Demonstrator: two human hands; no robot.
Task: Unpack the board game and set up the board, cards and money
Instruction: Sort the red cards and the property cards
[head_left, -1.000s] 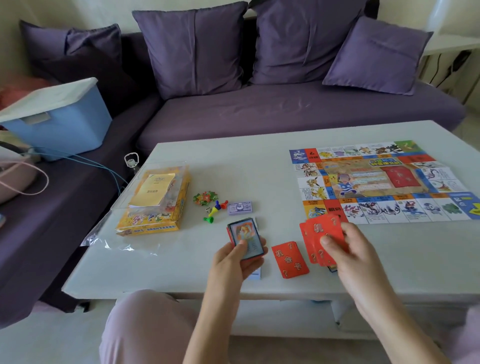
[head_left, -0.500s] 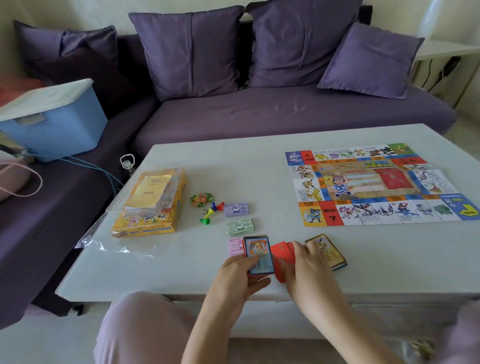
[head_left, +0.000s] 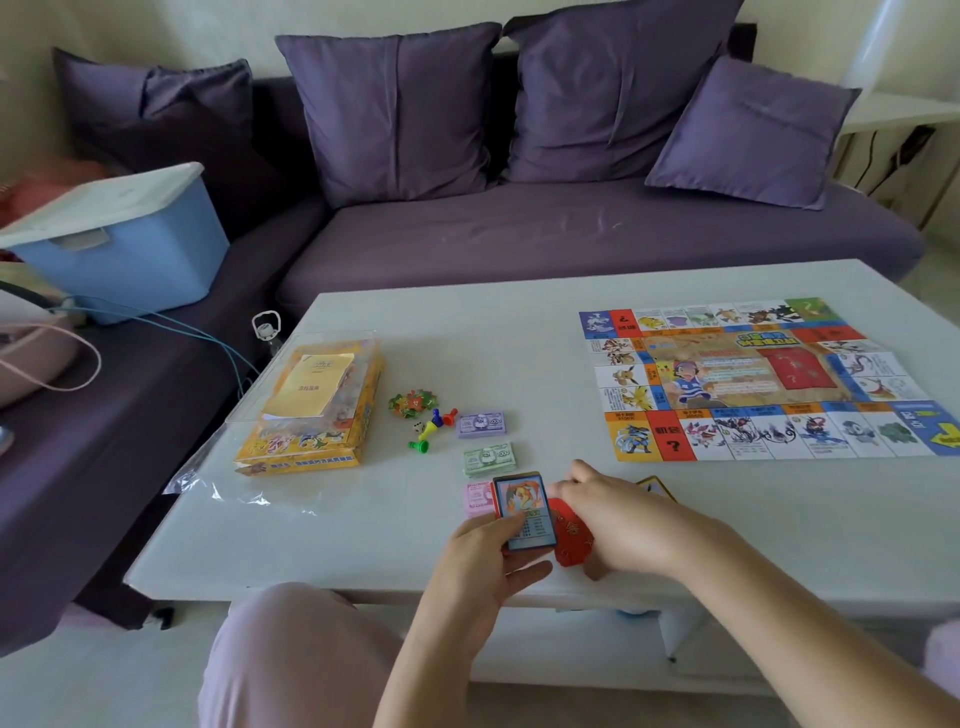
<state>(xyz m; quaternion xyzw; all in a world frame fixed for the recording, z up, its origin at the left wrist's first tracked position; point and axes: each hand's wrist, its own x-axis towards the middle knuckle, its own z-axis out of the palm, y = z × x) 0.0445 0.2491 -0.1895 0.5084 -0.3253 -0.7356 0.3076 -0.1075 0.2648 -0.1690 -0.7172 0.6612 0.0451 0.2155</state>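
Two hands work at the near edge of the table (head_left: 467, 338), and both have cards. The left hand (head_left: 485, 569) is curled round a blue-framed deck (head_left: 522, 512), with the thumb across its near end and the fingers closed underneath, holding it just off the tabletop. The right hand (head_left: 621, 514) sits just right of it, fingers bent over a fan of red cards (head_left: 569, 543). Its thumb seems tucked below them, so I judge it pinches the fan rather than resting on it. A yellow-edged stack (head_left: 655, 484) peeks out beyond that hand, mostly hidden.

The board (head_left: 753, 379) lies flat at the far right, well apart from the hands. Left of the deck I see a purple money stack (head_left: 482, 425) farthest, a green money stack (head_left: 488, 460) nearer and a pink money stack (head_left: 477, 499) partly behind the deck.

I expect the cards to be light, thin and glossy, so a loose pile will likely slide apart. I would grip each deck by its long edges and square the red fan against the table before setting it down. The notes look softer and flimsier, and a pinch across the middle of a bundle should keep it together.
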